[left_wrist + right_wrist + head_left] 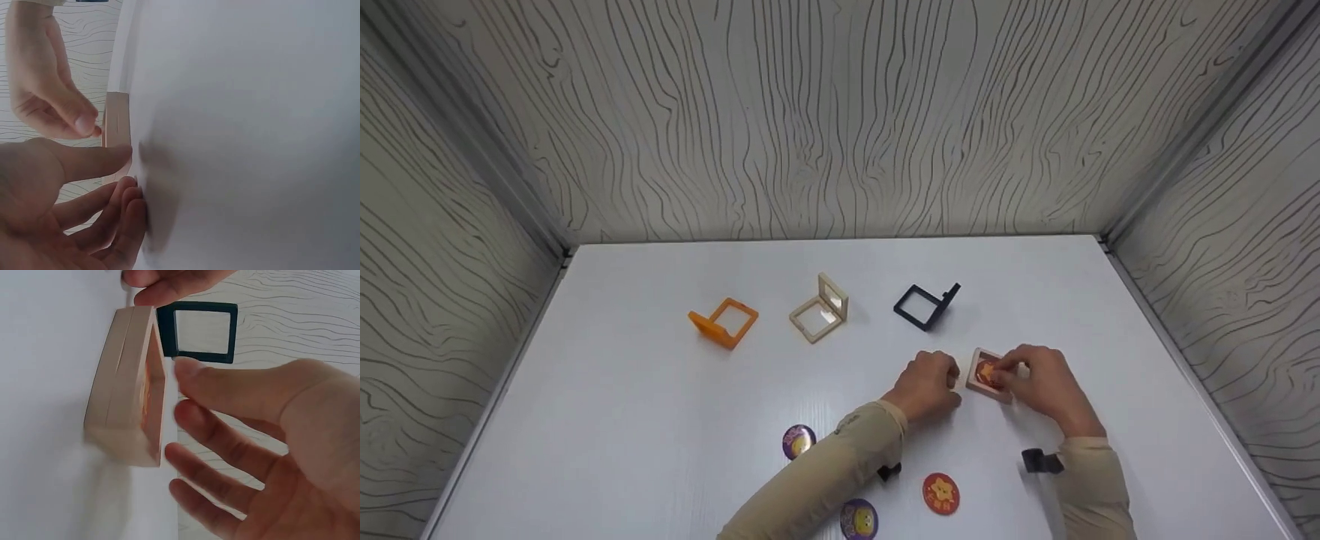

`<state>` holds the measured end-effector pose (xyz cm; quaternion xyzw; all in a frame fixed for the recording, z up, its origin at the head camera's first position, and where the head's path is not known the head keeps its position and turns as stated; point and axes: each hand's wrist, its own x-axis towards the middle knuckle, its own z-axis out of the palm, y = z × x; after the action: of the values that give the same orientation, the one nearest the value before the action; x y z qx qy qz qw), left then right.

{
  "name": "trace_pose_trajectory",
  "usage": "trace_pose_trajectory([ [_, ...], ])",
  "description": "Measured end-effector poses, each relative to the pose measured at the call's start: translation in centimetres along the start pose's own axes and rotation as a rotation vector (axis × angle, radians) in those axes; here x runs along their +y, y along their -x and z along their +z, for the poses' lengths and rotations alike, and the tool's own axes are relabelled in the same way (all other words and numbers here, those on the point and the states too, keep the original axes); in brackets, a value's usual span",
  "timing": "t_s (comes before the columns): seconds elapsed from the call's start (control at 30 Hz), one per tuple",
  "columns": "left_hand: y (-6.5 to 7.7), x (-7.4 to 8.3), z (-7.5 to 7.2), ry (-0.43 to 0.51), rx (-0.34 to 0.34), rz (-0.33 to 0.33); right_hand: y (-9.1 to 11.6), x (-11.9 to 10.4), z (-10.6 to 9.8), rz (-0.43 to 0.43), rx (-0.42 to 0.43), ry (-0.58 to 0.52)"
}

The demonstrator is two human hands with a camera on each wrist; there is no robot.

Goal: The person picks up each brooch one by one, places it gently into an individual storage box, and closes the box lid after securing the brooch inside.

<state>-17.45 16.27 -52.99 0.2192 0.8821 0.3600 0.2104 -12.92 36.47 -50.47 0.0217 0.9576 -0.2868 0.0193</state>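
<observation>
A pale pink square frame (976, 384) lies flat on the white table, its two halves together. Inside it shows a red round badge (984, 370) with a yellow star. Over the frame's right side is my right hand (1046, 382); in the right wrist view its thumb and fingers (197, 416) are bent and stand slightly off the frame (121, 371), with nothing seen between them. On the frame's left side my left hand (926, 384) rests near the table, fingers loosely curled and holding nothing. Whether its thumb (101, 162) touches the frame, I cannot tell.
Farther back stand three opened frames: orange (746, 324), cream (802, 324) and black (915, 319). Nearer me lie a red star badge (941, 493) and two purple badges, one (799, 441) beside my left sleeve, the other (859, 519) at the front. Wood-grain panels (840, 120) enclose the table.
</observation>
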Motion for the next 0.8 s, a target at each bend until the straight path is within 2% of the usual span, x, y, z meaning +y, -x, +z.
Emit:
trace_pose_trajectory([
  [0.13, 1.2, -0.7, -0.8, 0.002, -0.010, -0.007, -0.6, -0.7, 0.5, -0.033, 0.072, -0.070],
  [0.23, 2.2, -1.2, -1.6, 0.006, -0.011, -0.015, -1.1, -1.4, 1.0, -0.008, 0.097, -0.118],
  [0.4, 3.9, -2.2, -2.8, 0.024, 0.030, 0.017, -2.2, -2.8, 1.8, 0.059, 0.112, -0.184],
  [0.53, 5.0, -3.1, -3.4, 0.016, 0.071, 0.033, -3.2, -3.9, 2.9, 0.058, 0.136, -0.253],
  [0.7, 6.0, -4.1, -3.8, 0.030, 0.106, -0.011, -4.6, -5.2, 4.4, 0.076, 0.091, -0.302],
  [0.8, 6.6, -4.7, -4.1, 0.044, 0.129, -0.018, -5.4, -5.9, 5.0, 0.096, 0.068, -0.287],
])
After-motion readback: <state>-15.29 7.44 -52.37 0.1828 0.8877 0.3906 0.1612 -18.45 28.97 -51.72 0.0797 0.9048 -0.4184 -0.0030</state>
